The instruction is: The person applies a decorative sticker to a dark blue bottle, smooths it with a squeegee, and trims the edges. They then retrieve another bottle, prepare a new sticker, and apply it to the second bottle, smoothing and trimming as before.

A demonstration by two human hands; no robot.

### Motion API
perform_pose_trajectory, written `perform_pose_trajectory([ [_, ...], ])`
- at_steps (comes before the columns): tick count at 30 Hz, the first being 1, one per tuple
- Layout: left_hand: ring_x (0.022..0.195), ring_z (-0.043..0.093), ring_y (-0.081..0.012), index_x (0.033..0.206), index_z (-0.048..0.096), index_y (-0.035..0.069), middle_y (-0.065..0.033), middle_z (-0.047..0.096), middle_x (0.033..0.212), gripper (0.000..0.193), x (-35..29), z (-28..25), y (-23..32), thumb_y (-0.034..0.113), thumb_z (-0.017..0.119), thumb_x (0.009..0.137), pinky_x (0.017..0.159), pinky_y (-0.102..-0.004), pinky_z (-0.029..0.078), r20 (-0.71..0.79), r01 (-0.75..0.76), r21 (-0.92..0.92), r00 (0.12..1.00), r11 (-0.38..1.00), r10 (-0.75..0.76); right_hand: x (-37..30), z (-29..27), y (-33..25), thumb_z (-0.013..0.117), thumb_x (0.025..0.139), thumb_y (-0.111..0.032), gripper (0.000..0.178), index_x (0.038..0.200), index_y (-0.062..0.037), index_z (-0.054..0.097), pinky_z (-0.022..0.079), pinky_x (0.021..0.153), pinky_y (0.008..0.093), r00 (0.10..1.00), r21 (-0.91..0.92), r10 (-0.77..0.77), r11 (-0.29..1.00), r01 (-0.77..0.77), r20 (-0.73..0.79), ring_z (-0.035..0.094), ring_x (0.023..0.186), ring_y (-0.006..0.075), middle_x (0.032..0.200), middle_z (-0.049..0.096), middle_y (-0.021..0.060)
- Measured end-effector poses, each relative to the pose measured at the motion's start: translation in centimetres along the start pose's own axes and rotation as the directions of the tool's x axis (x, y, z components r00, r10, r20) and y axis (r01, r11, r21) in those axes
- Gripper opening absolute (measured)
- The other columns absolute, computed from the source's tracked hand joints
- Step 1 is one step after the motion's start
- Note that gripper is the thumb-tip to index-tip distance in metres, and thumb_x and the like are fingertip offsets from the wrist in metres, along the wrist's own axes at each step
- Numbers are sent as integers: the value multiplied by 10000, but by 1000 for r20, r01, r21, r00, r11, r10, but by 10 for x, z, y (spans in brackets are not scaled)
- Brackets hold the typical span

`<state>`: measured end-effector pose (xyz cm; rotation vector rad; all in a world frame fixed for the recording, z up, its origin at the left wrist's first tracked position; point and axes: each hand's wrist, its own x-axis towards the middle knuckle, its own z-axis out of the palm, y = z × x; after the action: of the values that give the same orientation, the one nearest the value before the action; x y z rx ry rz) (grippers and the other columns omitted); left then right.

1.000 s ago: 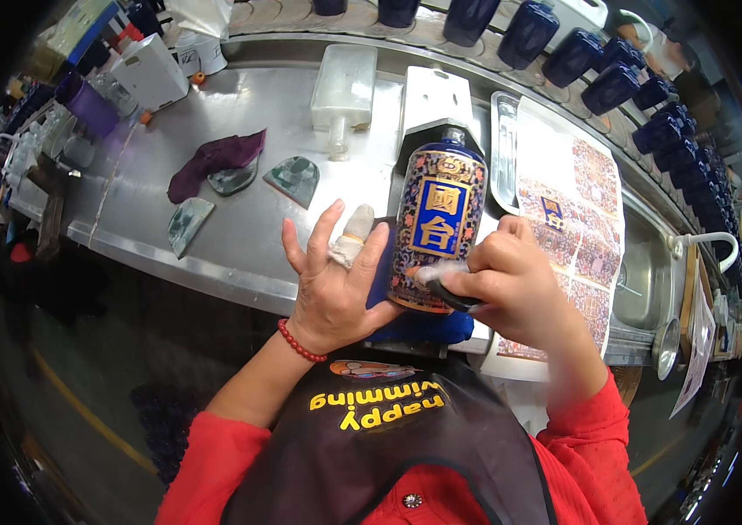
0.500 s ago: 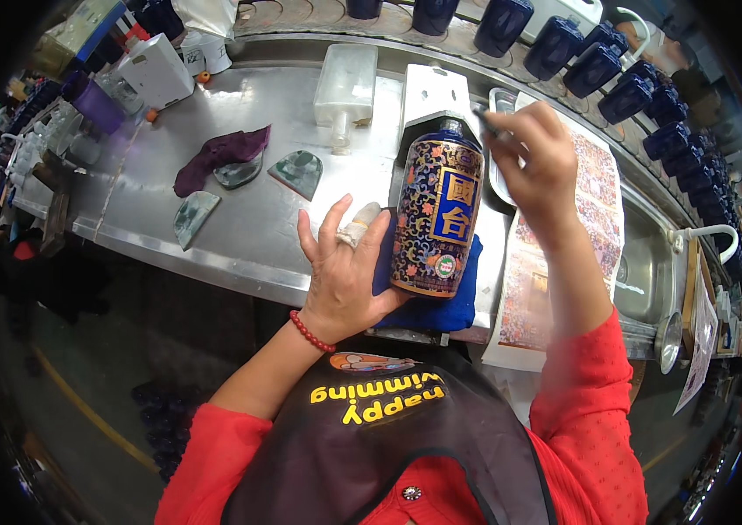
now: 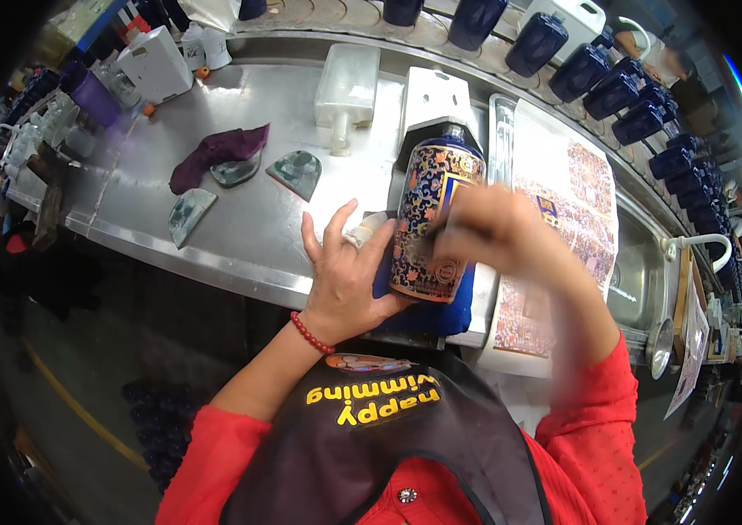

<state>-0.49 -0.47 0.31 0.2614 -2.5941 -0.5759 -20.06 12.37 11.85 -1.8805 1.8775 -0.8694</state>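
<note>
A dark blue bottle (image 3: 419, 210) with a colourful floral pattern and a blue panel lies tilted, neck away from me, on a blue cloth (image 3: 456, 312). My left hand (image 3: 344, 276) rests against its left side and base. Its fingers are spread, one wrapped in a whitish covering, and the thumb reaches the bottle's base. Over the bottle's right front is my right hand (image 3: 502, 232), smeared by motion. Its fingers are bent together around something small and dark that I cannot make out, and they hide part of the panel.
Printed patterned sheets (image 3: 594, 184) lie right of the bottle, before a sink (image 3: 638, 289). Leftward are a clear bottle (image 3: 346, 83), a purple cloth (image 3: 213, 153) and green-grey curved pieces (image 3: 296, 172). Behind, several blue bottles (image 3: 537, 44) stand on a conveyor (image 3: 327, 16).
My right hand has moved from beside the bottle's neck down over its front. My left hand stays nearly in place. The blue bottles behind have shifted along the conveyor.
</note>
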Motion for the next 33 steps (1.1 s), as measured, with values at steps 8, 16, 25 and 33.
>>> perform_pose_trajectory([
  [8, 1438, 297, -410, 1333, 614, -1, -211, 650, 965, 843, 0, 1, 1, 570, 793, 740, 1131, -730, 33, -63, -43, -34, 997, 998, 41, -5, -12, 57, 761, 898, -135, 122, 941, -34, 709, 479, 627, 263, 973, 77, 207, 977, -200, -97, 626, 744, 111, 840, 680, -5],
  [16, 1419, 329, -419, 1381, 598, 19, -155, 667, 871, 886, -3, 13, -10, 638, 757, 767, 1133, -703, 25, -75, -75, -57, 995, 996, 70, -32, 42, -10, 735, 754, -152, 195, 948, -172, 722, 439, 745, 373, 847, -613, -462, 758, 223, -263, 598, 756, 186, 790, 505, -3],
  [25, 1438, 257, -446, 1443, 559, 70, -181, 659, 1259, 917, -2, 22, -16, 736, 653, 820, 1145, -681, 52, -43, -99, -127, 995, 987, 95, -88, 58, 21, 804, 737, 107, 330, 1008, -59, 717, 471, 658, 312, 863, -64, -63, 997, 36, -501, 575, 793, 190, 809, 570, 44],
  [33, 1405, 278, -449, 1444, 555, 73, -164, 619, 1356, 904, -4, 24, -21, 716, 664, 819, 1156, -615, 114, -7, -110, -152, 994, 982, 110, -91, 61, 15, 783, 728, 115, 356, 1043, -34, 712, 459, 664, 305, 766, -6, 75, 995, -102, -639, 559, 768, 183, 905, 579, 68],
])
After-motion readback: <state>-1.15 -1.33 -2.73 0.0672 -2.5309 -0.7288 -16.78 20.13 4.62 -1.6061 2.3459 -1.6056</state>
